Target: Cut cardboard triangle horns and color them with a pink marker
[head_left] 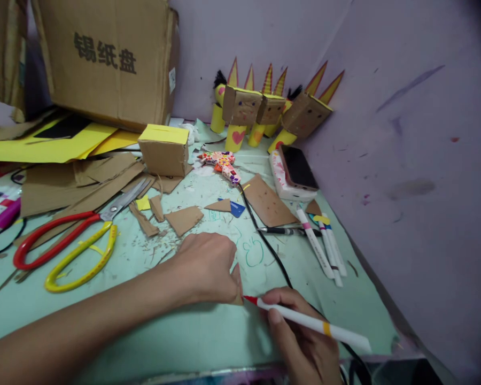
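**Red marker tip meeting a small cardboard piece**

Nearest, at the bottom edge: right hand (304,342) with its grip closed around a white marker (312,322), red tip pointing left and touching the edge of a small cardboard piece (237,289). Just left of it, left hand (208,267) lying palm down on the pale green worktop (164,331), fingers pressed onto that same piece and pinning it flat; most of the piece hidden beneath the fingers, only a narrow brown sliver showing beside the thumb.

Judging by the pose, colouring or edging the piece in red is the step in hand. Next move likely calls for a steady short stroke along the exposed edge, with the left fingers kept clear of the tip and the piece held from sliding.

A black cable (270,251) running across the mat between the hands and the things beyond. Further out, loose cardboard scraps (183,219) and shavings, with red and yellow scissors (64,246) to the left. To the right, several white markers (324,246) lying side by side, and a phone (299,167) resting on a white box.

Further back, a small cardboard box with a yellow top (163,149) and a decorated glue gun (222,163). Farthest, against the wall, cardboard figures (264,109) with pointed ears on yellow tubes, and a large carton (108,59) at upper left.
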A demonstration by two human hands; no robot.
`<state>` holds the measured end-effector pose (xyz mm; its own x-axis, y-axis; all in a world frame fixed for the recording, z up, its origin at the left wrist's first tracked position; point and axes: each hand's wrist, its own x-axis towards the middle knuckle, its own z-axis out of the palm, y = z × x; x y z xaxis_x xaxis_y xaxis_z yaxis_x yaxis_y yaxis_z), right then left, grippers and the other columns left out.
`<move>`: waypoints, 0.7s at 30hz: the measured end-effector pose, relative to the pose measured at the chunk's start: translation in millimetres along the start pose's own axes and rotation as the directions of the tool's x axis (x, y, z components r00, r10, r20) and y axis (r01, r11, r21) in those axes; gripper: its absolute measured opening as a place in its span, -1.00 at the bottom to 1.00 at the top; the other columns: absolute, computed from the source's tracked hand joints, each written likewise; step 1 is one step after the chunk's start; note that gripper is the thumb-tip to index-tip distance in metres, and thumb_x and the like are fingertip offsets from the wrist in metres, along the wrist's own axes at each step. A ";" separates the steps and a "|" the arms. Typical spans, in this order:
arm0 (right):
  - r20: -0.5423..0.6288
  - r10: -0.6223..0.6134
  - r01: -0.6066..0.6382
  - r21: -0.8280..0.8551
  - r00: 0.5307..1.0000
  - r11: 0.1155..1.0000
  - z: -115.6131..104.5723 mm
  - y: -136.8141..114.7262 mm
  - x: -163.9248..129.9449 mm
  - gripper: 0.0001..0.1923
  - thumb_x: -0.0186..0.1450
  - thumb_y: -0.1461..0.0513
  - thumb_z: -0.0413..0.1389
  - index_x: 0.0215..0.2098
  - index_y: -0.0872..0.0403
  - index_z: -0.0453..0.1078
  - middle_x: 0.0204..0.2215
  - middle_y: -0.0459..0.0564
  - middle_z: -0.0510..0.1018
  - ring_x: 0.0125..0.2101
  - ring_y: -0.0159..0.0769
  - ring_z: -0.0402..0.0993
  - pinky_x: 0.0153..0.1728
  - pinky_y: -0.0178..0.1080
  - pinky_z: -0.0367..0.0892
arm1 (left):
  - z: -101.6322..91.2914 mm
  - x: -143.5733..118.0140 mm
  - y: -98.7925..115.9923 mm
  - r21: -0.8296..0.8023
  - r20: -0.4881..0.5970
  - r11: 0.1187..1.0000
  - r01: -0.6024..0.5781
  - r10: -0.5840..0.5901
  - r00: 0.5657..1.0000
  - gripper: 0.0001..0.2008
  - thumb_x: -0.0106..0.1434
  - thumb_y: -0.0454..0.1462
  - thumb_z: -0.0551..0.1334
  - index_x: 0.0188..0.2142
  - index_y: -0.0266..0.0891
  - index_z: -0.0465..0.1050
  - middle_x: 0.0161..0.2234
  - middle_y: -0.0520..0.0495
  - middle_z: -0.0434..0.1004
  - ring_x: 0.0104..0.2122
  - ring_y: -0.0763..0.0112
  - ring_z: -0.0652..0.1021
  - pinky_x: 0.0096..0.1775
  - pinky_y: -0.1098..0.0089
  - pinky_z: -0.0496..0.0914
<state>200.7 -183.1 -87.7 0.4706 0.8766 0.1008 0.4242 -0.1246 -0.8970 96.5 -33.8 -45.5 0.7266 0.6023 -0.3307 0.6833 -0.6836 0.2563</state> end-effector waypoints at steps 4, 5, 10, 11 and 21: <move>-0.030 -0.042 0.042 0.006 0.999 0.999 -0.9 -0.1 -3.0 -0.90 0.23 0.22 0.03 -0.35 0.01 0.39 -0.54 -0.10 0.46 -0.56 -0.33 0.38 -0.56 -0.37 0.25 | 0.4 -0.5 -0.1 0.003 0.002 1.000 -0.019 0.019 1.000 -0.74 0.01 -0.11 0.03 -0.57 -0.17 0.39 -0.54 -0.14 0.51 -0.49 0.11 0.50 -0.54 0.31 0.19; -0.029 -0.058 0.058 0.003 0.998 0.998 -0.7 0.0 -3.6 -0.90 0.22 0.24 0.04 -0.34 0.00 0.39 -0.51 -0.09 0.47 -0.53 -0.32 0.40 -0.53 -0.37 0.27 | 0.2 -0.6 -0.1 0.004 0.005 1.000 -0.019 0.019 1.000 -0.75 0.01 -0.12 0.03 -0.57 -0.18 0.39 -0.54 -0.14 0.51 -0.49 0.11 0.50 -0.54 0.31 0.19; -0.041 -0.175 0.175 -0.016 0.984 0.985 1.8 1.8 -5.8 -0.79 0.21 0.37 0.03 -0.24 -0.03 0.36 -0.39 -0.05 0.50 -0.37 -0.28 0.45 -0.37 -0.33 0.33 | -1.4 -0.9 0.8 0.006 0.010 1.000 -0.006 0.006 1.000 -0.75 0.00 -0.12 0.04 -0.56 -0.19 0.40 -0.53 -0.14 0.52 -0.48 0.12 0.51 -0.54 0.31 0.19; -0.042 -0.196 0.195 -0.013 0.980 0.981 2.2 2.3 -5.7 -0.77 0.21 0.38 0.03 -0.22 -0.03 0.35 -0.38 -0.04 0.50 -0.36 -0.27 0.45 -0.36 -0.32 0.33 | -1.6 -0.5 1.0 0.007 0.014 1.000 -0.005 0.005 1.000 -0.75 -0.01 -0.12 0.05 -0.55 -0.19 0.41 -0.53 -0.14 0.52 -0.48 0.13 0.51 -0.54 0.32 0.19; -0.002 -0.243 0.243 -0.025 0.970 0.970 -1.7 7.0 -1.8 -0.81 0.19 0.36 0.02 -0.30 -0.02 0.38 -0.48 -0.12 0.48 -0.48 -0.36 0.43 -0.51 -0.41 0.31 | 0.4 2.1 -1.1 0.009 0.015 1.000 0.004 -0.004 1.000 -0.74 0.02 -0.09 0.04 -0.56 -0.18 0.37 -0.54 -0.11 0.51 -0.49 0.17 0.50 -0.56 0.34 0.16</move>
<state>204.2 -186.4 -93.4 0.3548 0.8799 0.3161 0.5445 0.0803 -0.8349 97.3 -32.0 -46.8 0.7224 0.5990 -0.3454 0.6857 -0.6848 0.2466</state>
